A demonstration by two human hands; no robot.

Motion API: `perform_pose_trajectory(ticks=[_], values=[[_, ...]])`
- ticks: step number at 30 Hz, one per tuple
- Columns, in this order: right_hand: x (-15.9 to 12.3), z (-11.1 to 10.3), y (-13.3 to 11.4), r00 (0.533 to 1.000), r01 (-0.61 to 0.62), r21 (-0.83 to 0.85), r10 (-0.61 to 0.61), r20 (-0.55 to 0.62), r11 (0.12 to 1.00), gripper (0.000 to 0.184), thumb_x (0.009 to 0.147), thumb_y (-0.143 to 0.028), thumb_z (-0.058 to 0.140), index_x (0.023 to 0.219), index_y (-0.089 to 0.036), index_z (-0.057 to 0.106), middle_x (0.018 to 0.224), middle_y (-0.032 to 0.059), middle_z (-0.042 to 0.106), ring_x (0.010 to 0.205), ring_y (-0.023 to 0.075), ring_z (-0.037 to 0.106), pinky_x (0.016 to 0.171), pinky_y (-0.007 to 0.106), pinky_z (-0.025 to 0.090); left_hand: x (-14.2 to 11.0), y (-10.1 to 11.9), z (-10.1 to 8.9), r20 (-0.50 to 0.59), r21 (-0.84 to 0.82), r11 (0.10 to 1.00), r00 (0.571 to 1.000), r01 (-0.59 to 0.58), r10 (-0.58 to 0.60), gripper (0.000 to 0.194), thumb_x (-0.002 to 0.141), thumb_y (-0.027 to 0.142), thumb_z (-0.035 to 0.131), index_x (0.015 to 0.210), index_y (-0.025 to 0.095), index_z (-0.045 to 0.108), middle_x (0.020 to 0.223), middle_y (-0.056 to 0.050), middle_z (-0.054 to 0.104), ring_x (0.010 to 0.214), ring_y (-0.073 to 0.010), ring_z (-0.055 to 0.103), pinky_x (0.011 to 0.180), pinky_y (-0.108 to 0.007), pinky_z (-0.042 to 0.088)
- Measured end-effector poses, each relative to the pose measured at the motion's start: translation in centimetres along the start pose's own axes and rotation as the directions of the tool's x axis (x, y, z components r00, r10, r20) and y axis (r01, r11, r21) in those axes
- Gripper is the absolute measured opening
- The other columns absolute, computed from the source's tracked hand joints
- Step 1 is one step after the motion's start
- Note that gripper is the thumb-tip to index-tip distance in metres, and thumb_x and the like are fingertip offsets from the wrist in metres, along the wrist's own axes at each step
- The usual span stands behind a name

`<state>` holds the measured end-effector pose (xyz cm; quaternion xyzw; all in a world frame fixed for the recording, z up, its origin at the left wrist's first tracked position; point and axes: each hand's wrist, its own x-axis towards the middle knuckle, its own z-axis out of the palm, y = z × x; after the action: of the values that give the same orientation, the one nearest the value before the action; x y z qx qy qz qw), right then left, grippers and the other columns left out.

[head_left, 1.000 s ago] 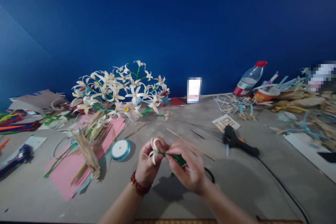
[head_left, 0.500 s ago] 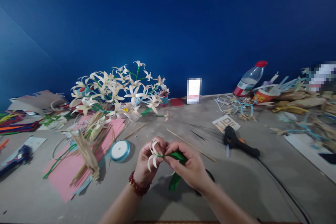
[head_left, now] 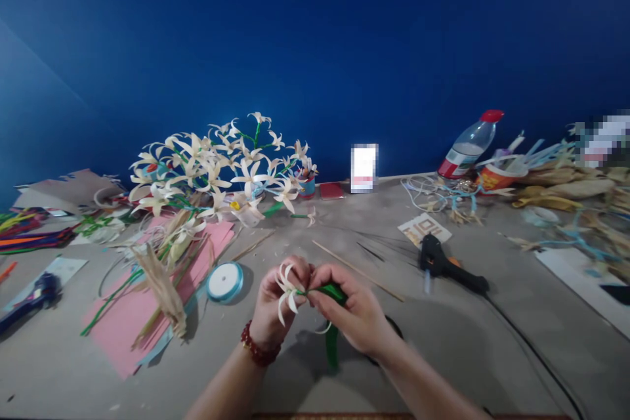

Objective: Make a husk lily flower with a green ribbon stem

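Observation:
My left hand (head_left: 275,305), with a red bead bracelet on the wrist, pinches a small cream paper flower (head_left: 286,289) at its base. My right hand (head_left: 354,315) is closed on a green ribbon (head_left: 333,341) that wraps the flower's stem; its loose end hangs down below my fingers. Both hands meet over the grey table near its front edge.
A bunch of finished cream flowers (head_left: 221,170) stands at the back left above pink paper (head_left: 147,302). A blue tape spool (head_left: 225,281) lies left of my hands, a black glue gun (head_left: 445,266) with its cable to the right. A bottle (head_left: 470,144) and craft scraps fill the far right.
The green ribbon's loose end has dropped from beside my right hand to hang straight down. My hands stay in the same spot, fingers turning slightly.

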<state>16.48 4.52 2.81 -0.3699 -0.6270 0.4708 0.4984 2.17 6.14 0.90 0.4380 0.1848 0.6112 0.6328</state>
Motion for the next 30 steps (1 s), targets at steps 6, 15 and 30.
perform_pose_trajectory(ticks=[6, 15, 30], values=[[-0.5, 0.2, 0.3, 0.982, 0.169, -0.167, -0.18, -0.055, 0.971, 0.006, 0.083, -0.016, 0.059, 0.083, -0.021, 0.058, 0.076, -0.0006, 0.063, 0.067, 0.0137, 0.058, 0.062, 0.024, 0.046, -0.1, 0.2, 0.5, -0.021, -0.011, 0.999, 0.999, 0.049, -0.049, 0.032, 0.067, 0.032, 0.082, 0.065, 0.017, 0.053, 0.071, 0.002, 0.046, 0.066, -0.0127, 0.044, 0.064, -0.026, 0.04], [-0.4, 0.6, 0.7, 0.964, 0.24, -0.201, -0.258, -0.07, 0.95, 0.009, 0.085, -0.015, 0.061, 0.086, -0.023, 0.057, 0.081, 0.0001, 0.065, 0.073, 0.0145, 0.062, 0.068, 0.026, 0.047, -0.3, 0.0, 0.3, -0.045, -0.025, 0.998, 0.997, 0.061, -0.062, 0.035, 0.068, 0.035, 0.081, 0.067, 0.017, 0.051, 0.071, 0.002, 0.045, 0.067, -0.0133, 0.044, 0.065, -0.027, 0.04], [0.3, 0.8, 0.0, 0.957, -0.291, 0.429, 0.258, 0.133, 0.855, 0.03, 0.077, -0.042, 0.075, 0.072, -0.018, 0.056, 0.061, -0.0039, 0.055, 0.053, 0.0089, 0.048, 0.053, 0.021, 0.041, 0.0, -0.1, -1.1, -0.013, 0.056, 0.998, 1.0, 0.001, 0.0, 0.027, 0.061, 0.034, 0.086, 0.061, 0.02, 0.062, 0.068, 0.002, 0.051, 0.069, -0.016, 0.049, 0.094, -0.043, 0.041]])
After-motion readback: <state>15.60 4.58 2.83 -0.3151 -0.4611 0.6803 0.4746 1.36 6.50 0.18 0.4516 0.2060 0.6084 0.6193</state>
